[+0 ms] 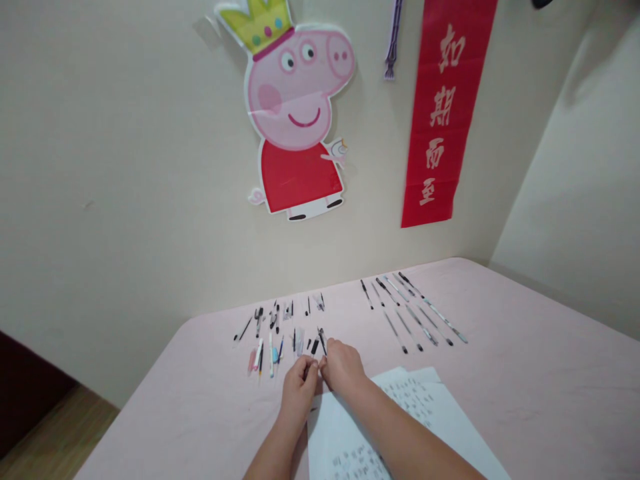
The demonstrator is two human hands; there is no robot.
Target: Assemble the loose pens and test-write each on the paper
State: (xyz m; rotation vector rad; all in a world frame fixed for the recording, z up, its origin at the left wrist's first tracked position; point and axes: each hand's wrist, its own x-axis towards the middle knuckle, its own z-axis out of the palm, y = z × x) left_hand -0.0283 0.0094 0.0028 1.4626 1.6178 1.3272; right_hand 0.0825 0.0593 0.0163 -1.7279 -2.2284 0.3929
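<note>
My left hand (299,387) and my right hand (343,367) meet near the front of the table, fingers closed in a pinch and almost touching. What they hold between the fingertips is too small and covered to make out. Just past them are a black pen cap (315,346) and a thin black pen part (323,340); the latter reaches to my right fingertips, and I cannot tell whether it is held. A clear pen barrel (300,341) and a dark refill (295,340) lie to the left of these. Handwritten paper sheets (400,427) lie under my right forearm.
Groups of pen parts, including a black cap (277,319) and a pink piece (251,362), lie at left on the pink tablecloth (200,400). Whole pens (423,325) are set in two rows at back right. A wall (175,233) with a pig cutout (303,177) stands behind.
</note>
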